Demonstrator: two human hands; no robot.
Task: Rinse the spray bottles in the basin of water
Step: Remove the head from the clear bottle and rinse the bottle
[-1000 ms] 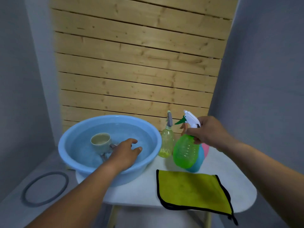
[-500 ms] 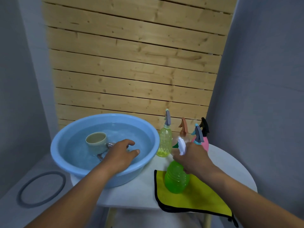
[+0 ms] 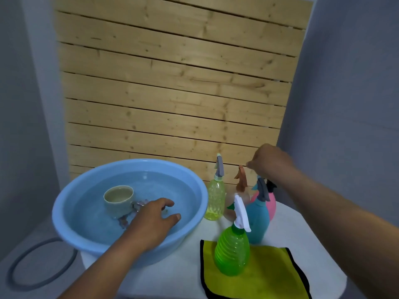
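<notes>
A light blue basin (image 3: 71, 199) holds water and stands on the left of the white table (image 3: 177, 268). My left hand (image 3: 154, 216) rests over the water near the front rim, fingers relaxed. The green spray bottle (image 3: 232, 253) stands upright on the yellow cloth (image 3: 267, 275). Behind it stand a yellow bottle (image 3: 214, 199), a clear bottle with an orange head (image 3: 241, 178), a teal bottle (image 3: 258, 221) and a pink bottle (image 3: 271, 205). My right hand (image 3: 268, 161) hovers above the orange head, fingers loosely curled, holding nothing.
A beige cup (image 3: 118, 198) sits in the basin's water beside a small metal item. A wooden slat wall (image 3: 172, 83) rises behind the table. A grey ring (image 3: 23, 270) lies on the floor at the left.
My right hand set the green bottle down on the yellow cloth, let go and rose toward the back bottles. My left hand stayed in the basin.
</notes>
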